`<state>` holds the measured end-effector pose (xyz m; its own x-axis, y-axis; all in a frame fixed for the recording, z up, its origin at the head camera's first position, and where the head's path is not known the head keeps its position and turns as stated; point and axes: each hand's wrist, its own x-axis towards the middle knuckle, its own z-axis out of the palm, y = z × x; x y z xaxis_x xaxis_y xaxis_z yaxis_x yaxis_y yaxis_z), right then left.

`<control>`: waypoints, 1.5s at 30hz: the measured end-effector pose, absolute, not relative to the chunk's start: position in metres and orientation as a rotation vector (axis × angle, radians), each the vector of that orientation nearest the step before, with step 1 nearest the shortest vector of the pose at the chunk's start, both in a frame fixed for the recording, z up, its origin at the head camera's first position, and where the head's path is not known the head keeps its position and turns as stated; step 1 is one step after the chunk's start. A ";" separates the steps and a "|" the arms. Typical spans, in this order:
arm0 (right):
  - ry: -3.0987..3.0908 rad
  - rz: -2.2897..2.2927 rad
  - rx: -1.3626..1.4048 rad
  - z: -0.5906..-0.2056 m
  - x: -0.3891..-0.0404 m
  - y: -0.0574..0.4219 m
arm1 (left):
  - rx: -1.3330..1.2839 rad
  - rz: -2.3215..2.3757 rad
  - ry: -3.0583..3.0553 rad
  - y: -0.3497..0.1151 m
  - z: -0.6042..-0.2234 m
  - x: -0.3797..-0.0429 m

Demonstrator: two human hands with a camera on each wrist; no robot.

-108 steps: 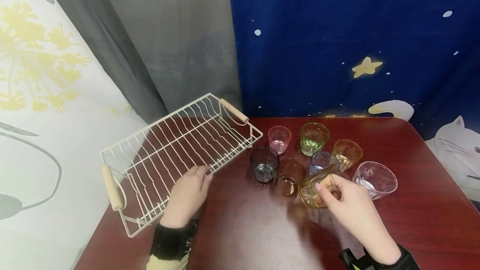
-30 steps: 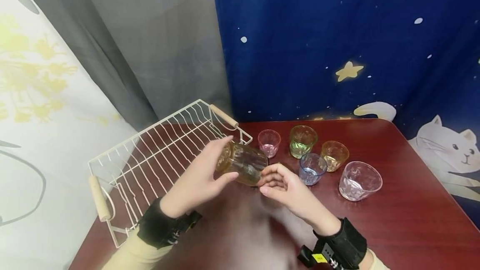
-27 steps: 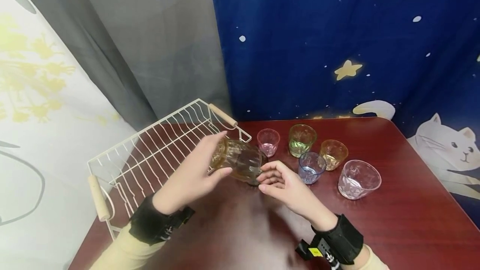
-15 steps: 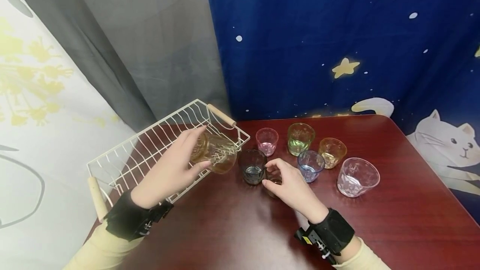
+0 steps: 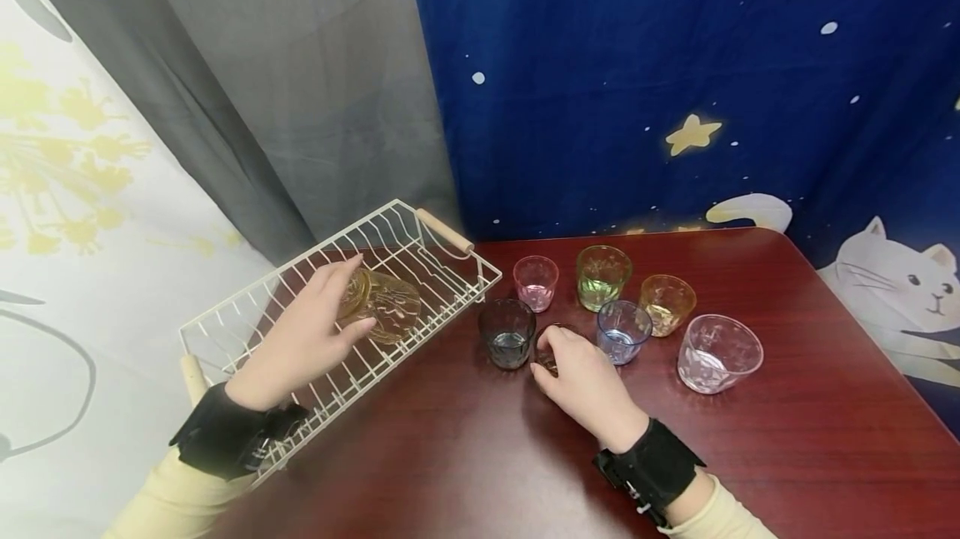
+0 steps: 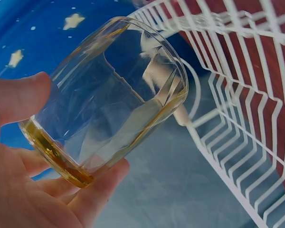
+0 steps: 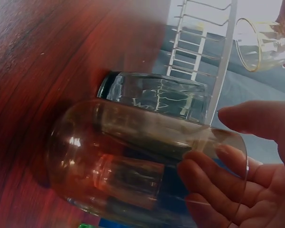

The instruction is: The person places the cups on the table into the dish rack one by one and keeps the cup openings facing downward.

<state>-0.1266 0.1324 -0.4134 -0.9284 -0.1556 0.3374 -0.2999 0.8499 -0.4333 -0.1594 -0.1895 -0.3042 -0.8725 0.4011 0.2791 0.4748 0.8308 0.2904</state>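
Observation:
Over the white wire dish rack point(image 5: 442, 310), my left hand point(image 5: 300, 339) holds a yellow-tinted drinking glass point(image 5: 393, 310) tilted on its side. In the left wrist view the thumb and fingers grip its thick amber base point(image 6: 57, 154), and its mouth points away from the palm. On the table, my right hand point(image 5: 588, 381) has its thumb and fingers curled at the rim of a brown glass point(image 7: 80, 156), which is mostly hidden by the hand in the head view. A dark grey glass point(image 5: 507, 335) stands upright just left of it.
Pink point(image 5: 536, 282), green point(image 5: 603, 276), blue point(image 5: 624, 332), yellow point(image 5: 666, 306) and clear point(image 5: 718, 354) glasses stand upright close to the right hand. The rack has wooden handles point(image 5: 444, 231) at its ends. Curtains hang behind the dark red table point(image 5: 480, 456).
Earlier the right hand held the yellow-tinted glass; the left hand now has it and has carried it left over the rack. The right hand has let go and come down onto the brown glass.

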 end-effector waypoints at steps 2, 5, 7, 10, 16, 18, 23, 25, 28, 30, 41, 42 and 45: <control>-2.727 0.660 0.358 -0.414 -0.126 0.132 | -0.669 -0.501 -2.806 -0.195 -0.306 -0.161; -2.737 0.587 0.367 -0.416 -0.127 0.132 | -0.658 -0.460 -2.793 -0.203 -0.309 -0.163; -2.748 0.559 0.364 -0.418 -0.127 0.131 | -0.646 -0.442 -2.789 -0.207 -0.311 -0.165; -2.741 0.528 0.363 -0.422 -0.127 0.129 | -0.624 -0.418 -2.794 -0.213 -0.313 -0.166; -2.661 0.481 0.410 -0.427 -0.128 0.126 | -0.594 -0.410 -2.805 -0.226 -0.315 -0.171; -2.644 0.453 0.423 -0.428 -0.128 0.126 | -0.580 -0.419 -2.821 -0.231 -0.315 -0.172; -2.618 0.399 0.451 -0.429 -0.127 0.125 | -0.525 -0.443 -2.895 -0.246 -0.316 -0.176; -2.604 0.386 0.460 -0.428 -0.127 0.124 | -0.483 -0.450 -2.926 -0.253 -0.317 -0.178; -2.586 0.353 0.477 -0.429 -0.127 0.124 | -0.447 -0.445 -2.941 -0.265 -0.321 -0.181; -2.576 0.324 0.494 -0.430 -0.127 0.125 | -0.425 -0.443 -2.955 -0.273 -0.324 -0.183; -2.519 0.314 0.517 -0.436 -0.127 0.126 | -0.380 -0.392 -3.109 -0.314 -0.323 -0.192; -2.517 0.313 0.515 -0.436 -0.127 0.126 | -0.379 -0.389 -3.118 -0.317 -0.323 -0.194; -2.511 0.314 0.510 -0.436 -0.127 0.126 | -0.368 -0.375 -3.144 -0.326 -0.325 -0.199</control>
